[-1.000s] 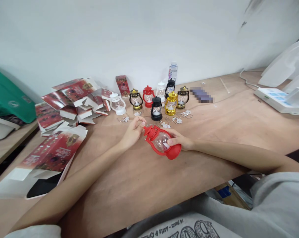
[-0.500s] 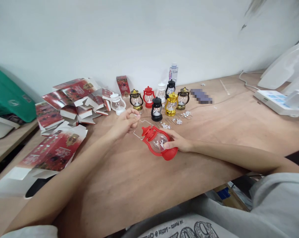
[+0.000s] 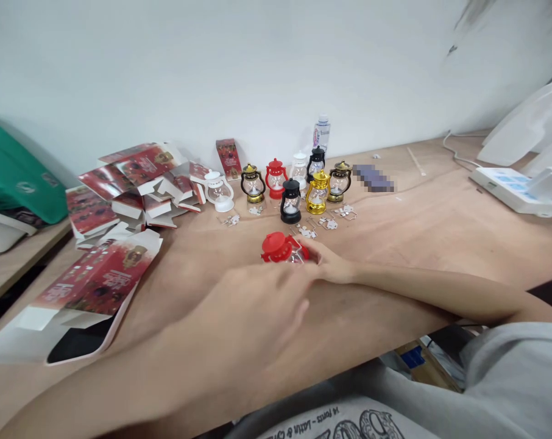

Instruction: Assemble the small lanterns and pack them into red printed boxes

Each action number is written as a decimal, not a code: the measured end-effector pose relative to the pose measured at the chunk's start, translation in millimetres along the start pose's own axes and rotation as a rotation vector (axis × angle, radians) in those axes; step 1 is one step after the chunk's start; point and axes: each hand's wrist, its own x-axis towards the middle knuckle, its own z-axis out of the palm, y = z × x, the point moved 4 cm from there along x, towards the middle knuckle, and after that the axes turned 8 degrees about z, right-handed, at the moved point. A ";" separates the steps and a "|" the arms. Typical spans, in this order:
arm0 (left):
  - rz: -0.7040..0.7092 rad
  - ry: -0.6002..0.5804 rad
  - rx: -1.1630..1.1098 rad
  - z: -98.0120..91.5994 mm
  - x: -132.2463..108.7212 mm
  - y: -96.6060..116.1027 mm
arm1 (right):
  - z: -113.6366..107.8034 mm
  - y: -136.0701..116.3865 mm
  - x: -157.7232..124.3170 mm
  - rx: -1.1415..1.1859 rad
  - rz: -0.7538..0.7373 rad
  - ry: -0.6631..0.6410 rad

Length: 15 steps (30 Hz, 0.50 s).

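Note:
A small red lantern (image 3: 276, 245) lies tilted over the near middle of the table, its top toward the left. My right hand (image 3: 333, 263) is wrapped round its right side, shut on it. In front of its lower part passes my left hand (image 3: 253, 305), blurred by motion, with the fingers over the lantern's base; whether they touch or hold anything is unclear. The thin wire handle (image 3: 298, 245) lies against the lantern's body. Beyond stand several more lanterns, including a black one (image 3: 290, 204), a gold one (image 3: 318, 194) and a white one (image 3: 219, 194).
Wire handles with white tags (image 3: 307, 231) lie before the standing lanterns. At left are a pile of opened red boxes (image 3: 139, 171) and a flattened box (image 3: 97, 274) over a dark-screened device (image 3: 81, 341). A bottle (image 3: 322, 133) stands by the wall; a white device (image 3: 516, 189) sits right.
My left hand has moved right and nearer, from the wire handle to in front of the lantern. The wire handle has swung from beyond the lantern's top onto its body.

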 end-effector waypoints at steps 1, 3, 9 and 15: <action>0.092 -0.108 0.197 13.3 -6.7 1.8 | -0.1 0.7 0.7 0.000 -0.001 0.005; 0.136 -0.316 0.455 35.2 -18.3 -2.6 | -0.7 1.8 2.1 -0.003 0.006 0.020; 0.139 -0.633 0.682 36.5 -23.3 -3.3 | -2.1 2.7 2.5 -0.059 0.015 0.080; 0.230 -0.589 0.706 23.0 -18.9 -5.5 | -0.7 3.1 0.1 -0.201 -0.021 0.045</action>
